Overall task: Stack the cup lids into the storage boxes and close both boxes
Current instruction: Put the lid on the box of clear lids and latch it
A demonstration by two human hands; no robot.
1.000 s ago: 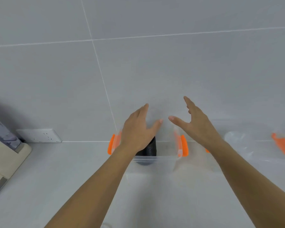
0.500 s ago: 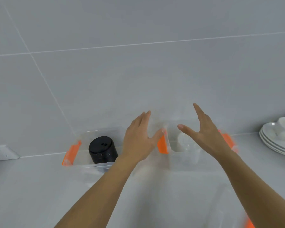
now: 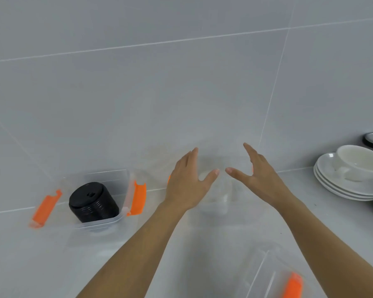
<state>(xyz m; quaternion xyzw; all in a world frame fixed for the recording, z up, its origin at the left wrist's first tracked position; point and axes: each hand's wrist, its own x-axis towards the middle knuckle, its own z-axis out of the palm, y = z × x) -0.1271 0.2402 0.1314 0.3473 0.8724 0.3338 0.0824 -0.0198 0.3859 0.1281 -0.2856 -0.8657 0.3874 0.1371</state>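
Step in hand (judged): reach for the second clear storage box (image 3: 215, 201), which sits on the counter (image 3: 224, 244) against the tiled wall (image 3: 181, 82), directly beyond and below both hands.

Hand state: left hand (image 3: 186, 186) and right hand (image 3: 261, 179) are both spread, fingers extended, thumbs pointing inward and nearly meeting. Neither holds anything. They hover over the box; contact w/ the box cannot be confirmed, since it is transparent and blurred.

Task items:
- Left storage box (image 3: 99, 220): open, no cover on. Holds a stack of black cup lids (image 3: 93, 201), lying tilted. Orange latches (image 3: 138, 197) hang at both ends, unclipped.
- Second box: contents look pale/clear; too blurred to identify.
- Clear box cover w/ orange latch (image 3: 292, 284): lower right of the view, near the right forearm, well apart from both boxes.

Procedure notes (judgement):
1. Approach the box from both short ends, palms facing in, so it is gripped at the walls, not the flexible rim.
2. Check the lid stack sits below rim level before covering; a tilted stack may block the cover.
3. Seat the cover flat on all four edges, then swing up each orange latch until it clips.
4. Keep the right elbow clear of the stacked white saucers and cup (image 3: 353, 171) at far right.
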